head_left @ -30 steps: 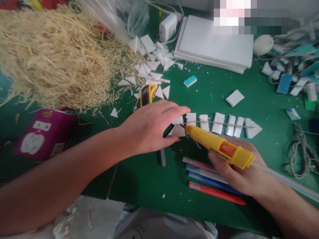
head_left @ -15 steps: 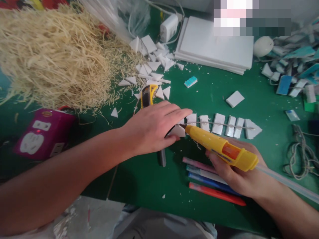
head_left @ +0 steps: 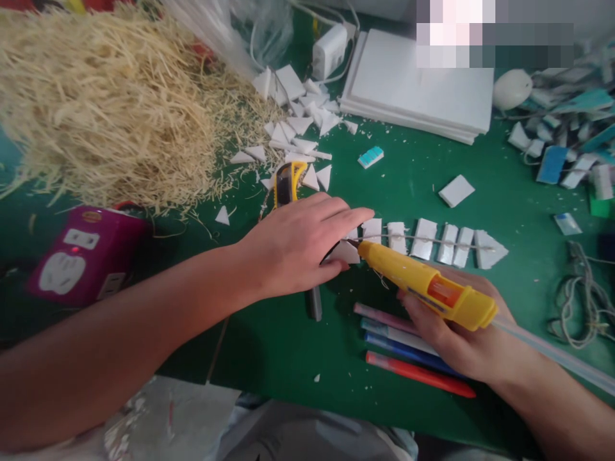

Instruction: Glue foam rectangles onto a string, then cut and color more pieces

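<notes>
My right hand point(head_left: 461, 339) is wrapped round a yellow hot glue gun point(head_left: 408, 272) with a clear glue stick out of its back. The gun's dark nozzle touches or nearly touches a white foam piece point(head_left: 346, 252) at the left end of a row. My left hand point(head_left: 298, 246) grips that piece between thumb and fingers, its forefinger stretched along the far side. A thin string point(head_left: 435, 240) runs over the row of white foam pieces point(head_left: 423, 238), ending in a pointed one point(head_left: 489, 248). Beneath my left hand lies a yellow and black utility knife point(head_left: 288, 182), its middle hidden.
Several markers point(head_left: 418, 374) lie near my right hand. A purple power socket box point(head_left: 89, 256) and a heap of straw point(head_left: 106, 109) are on the left. Foam scraps point(head_left: 307, 115), stacked white boards point(head_left: 418, 83) and a coiled cord point(head_left: 579, 301) lie around the green table.
The view has shifted slightly, so the things on the table appear a little further right. Both hands and the glue gun keep nearly the same place.
</notes>
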`<action>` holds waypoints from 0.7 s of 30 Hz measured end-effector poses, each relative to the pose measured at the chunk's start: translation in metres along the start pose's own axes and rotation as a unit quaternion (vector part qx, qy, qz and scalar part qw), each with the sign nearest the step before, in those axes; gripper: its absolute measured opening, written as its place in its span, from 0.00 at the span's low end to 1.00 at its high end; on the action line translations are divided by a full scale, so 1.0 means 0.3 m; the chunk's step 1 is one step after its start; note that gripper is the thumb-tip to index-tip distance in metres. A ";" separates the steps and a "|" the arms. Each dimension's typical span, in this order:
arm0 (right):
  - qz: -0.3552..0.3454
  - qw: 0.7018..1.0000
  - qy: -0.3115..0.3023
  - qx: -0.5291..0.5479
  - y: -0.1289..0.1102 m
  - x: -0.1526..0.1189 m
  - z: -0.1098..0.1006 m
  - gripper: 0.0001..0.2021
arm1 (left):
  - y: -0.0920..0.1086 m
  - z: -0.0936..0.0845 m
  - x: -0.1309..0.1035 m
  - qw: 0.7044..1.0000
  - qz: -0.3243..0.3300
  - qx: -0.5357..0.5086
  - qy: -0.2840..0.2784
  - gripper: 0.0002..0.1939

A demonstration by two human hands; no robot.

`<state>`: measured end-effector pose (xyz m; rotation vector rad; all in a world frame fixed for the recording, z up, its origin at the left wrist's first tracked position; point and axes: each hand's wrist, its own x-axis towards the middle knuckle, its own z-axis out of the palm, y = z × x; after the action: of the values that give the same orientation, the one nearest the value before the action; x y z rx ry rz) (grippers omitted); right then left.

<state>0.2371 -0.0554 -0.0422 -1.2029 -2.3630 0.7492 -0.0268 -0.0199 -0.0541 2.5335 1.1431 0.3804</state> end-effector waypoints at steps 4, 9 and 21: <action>-0.037 0.999 0.019 0.005 -0.001 0.004 0.003 0.10 | -0.002 0.000 -0.004 1.000 -0.001 0.002 0.002 0.28; -0.048 0.998 0.029 0.011 -0.001 0.009 0.004 0.11 | -0.002 0.003 -0.003 1.000 0.003 -0.003 0.005 0.28; -0.035 0.999 0.010 0.014 -0.021 0.018 -0.007 0.11 | 0.000 0.001 -0.001 1.000 -0.003 -0.003 0.006 0.27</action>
<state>0.2312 -0.0534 -0.0362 -1.1051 -2.3580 0.7404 -0.0268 -0.0201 -0.0544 2.5250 1.1514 0.3976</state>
